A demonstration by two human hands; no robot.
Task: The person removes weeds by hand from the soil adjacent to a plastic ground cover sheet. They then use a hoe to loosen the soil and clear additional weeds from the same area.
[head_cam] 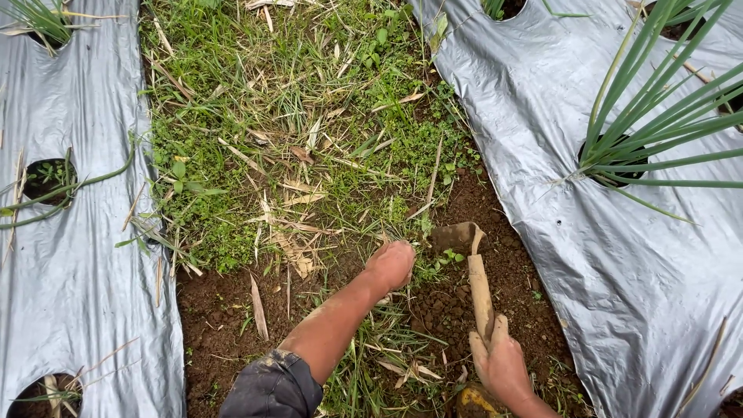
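Observation:
My left hand (391,265) is closed down on a clump of grass and weeds at the edge of the bare soil. My right hand (501,364) grips the wooden handle of a small hand hoe (478,290). The hoe's muddy blade (455,236) rests on the soil just right of my left hand. Both hands are smeared with mud. A dark rolled sleeve covers my left forearm near the bottom of the view.
A weedy strip (294,139) of grass and dry leaf litter runs between two beds covered in silver plastic mulch (70,255) (619,248). Long green onion-like leaves (658,116) grow from holes in the right sheet. Bare brown soil (217,310) lies near me.

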